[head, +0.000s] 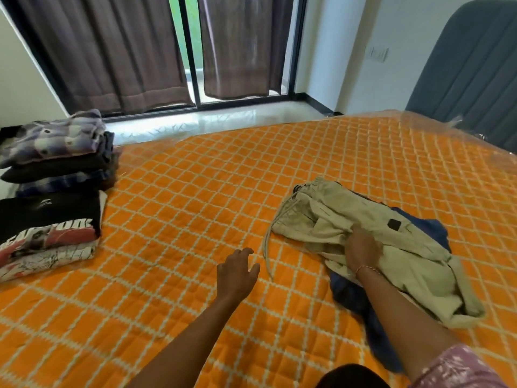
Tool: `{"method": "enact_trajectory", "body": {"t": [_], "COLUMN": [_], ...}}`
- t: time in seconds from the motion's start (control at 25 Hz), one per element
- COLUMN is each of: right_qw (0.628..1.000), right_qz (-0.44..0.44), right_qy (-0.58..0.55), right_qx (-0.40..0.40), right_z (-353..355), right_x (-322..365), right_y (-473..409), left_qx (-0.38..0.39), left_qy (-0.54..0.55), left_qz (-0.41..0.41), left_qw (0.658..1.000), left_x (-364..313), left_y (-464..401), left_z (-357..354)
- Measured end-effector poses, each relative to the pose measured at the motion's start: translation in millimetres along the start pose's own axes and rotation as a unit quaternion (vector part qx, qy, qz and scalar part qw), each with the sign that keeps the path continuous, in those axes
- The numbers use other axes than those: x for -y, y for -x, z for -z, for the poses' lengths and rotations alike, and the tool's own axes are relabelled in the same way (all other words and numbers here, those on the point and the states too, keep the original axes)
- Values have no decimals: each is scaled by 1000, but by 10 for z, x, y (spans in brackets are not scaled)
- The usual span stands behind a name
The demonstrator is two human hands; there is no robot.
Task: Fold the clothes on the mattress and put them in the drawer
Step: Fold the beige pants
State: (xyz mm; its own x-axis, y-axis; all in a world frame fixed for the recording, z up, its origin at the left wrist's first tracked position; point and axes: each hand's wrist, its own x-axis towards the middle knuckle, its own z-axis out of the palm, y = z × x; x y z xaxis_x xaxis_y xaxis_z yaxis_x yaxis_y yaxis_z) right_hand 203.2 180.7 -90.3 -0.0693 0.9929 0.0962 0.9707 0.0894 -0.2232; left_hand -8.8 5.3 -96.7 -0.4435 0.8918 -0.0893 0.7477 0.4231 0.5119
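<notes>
The crumpled khaki drawstring trousers (363,236) lie on the orange quilted mattress (195,191), long axis running diagonally, waistband far-left – the right hand (362,249) grips their middle, while the left hand (236,271) hovers loose-fingered beside their drawstring – nearer the waistband.

Both arms are reaching forward. The left hand (237,271) is hovering with fingers loosely spread, holding nothing. The right hand (362,249) is pointing down with its fingers curling and gripping; its wrist is wearing a thin band.
</notes>
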Motion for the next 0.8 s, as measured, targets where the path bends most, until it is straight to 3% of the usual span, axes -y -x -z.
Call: {"method": "enact_trajectory", "body": {"t": [0.04,0.08,0.16,0.2,0.28,0.32,0.4,0.44,0.48,0.56,0.6,0.68,0.8], "right_qw": [999,996,991,987,972,962,931,922,932,983,996,994,961], "right_qz": [-15,-17,24,60,123,146,171,168,156,76,26,-43,-28], "right_qy": [-49,-86,-126,-147,-200,-228,-307,-338,-326,-151,-64,8,-40], "right_qx": [-13,-25,-29,-25,6,32,99,86,36,-72,-47,97,273], "right_z": [34,76,157,193,214,195,223,249,266,268,257,201,-36], "right_x": [85,192,451,600,859,961,1067,1068,1028,815,685,566,842], "right_y": [34,98,353,535,897,1027,1109,1075,1008,740,616,527,797], "left_qx": [33,84,206,251,234,199,158,151,146,135,131,127,111], "left_qy": [107,238,472,559,691,717,692,671,654,632,619,611,587], "left_qz": [40,105,227,249,253,265,300,302,295,279,268,238,212], "left_qw": [993,962,826,750,635,613,637,660,681,710,726,744,773], "left_x": [-28,-112,-390,-532,-722,-740,-660,-560,-423,-125,61,413,915], "left_y": [-29,-58,-98,-139,-250,-309,-326,-294,-257,-181,-132,-5,172], "left_z": [-35,-64,-73,-72,-52,-40,24,80,151,328,447,759,1238]}}
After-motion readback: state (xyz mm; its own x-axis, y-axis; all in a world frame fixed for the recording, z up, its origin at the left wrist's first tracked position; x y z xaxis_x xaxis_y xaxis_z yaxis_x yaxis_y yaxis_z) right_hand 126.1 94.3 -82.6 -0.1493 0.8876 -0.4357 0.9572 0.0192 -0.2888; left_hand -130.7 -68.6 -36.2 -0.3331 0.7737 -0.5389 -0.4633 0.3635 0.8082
